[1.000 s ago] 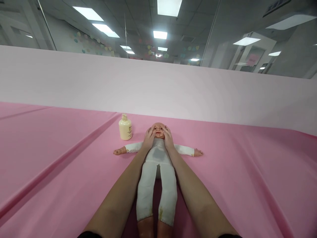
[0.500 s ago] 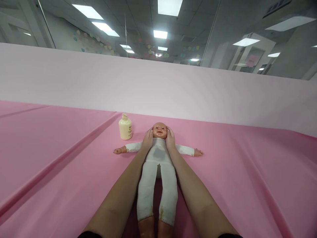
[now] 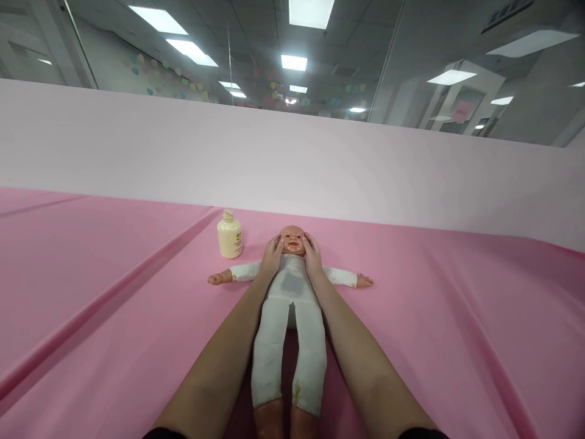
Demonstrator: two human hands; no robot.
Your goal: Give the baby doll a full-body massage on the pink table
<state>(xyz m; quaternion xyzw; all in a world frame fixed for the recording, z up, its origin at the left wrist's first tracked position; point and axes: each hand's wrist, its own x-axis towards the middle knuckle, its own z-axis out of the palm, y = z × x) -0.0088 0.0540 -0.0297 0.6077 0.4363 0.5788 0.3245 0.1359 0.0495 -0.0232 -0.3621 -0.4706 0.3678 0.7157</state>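
Near the far edge of a pink sheet [image 3: 137, 341], midway along it, the head of a doll [image 3: 292, 283] is being cupped from both sides. The doll is being supported on its back by the sheet, its arms spread wide and its legs pointing to the near edge. One side of its face is being touched by the left hand [image 3: 272, 253], the other by the right hand [image 3: 313, 253]. Both hands are being held partly open, with fingers lightly curved; how firmly the head is being pressed cannot be told. The doll's torso is being flanked by the two forearms. Toward the far edge, to the left of the head, a cream bottle [image 3: 230, 236] is being held upright by the sheet, apart from the left hand. The far edge is being bordered by a white wall [image 3: 292, 164], with glass [image 3: 256, 36] above.
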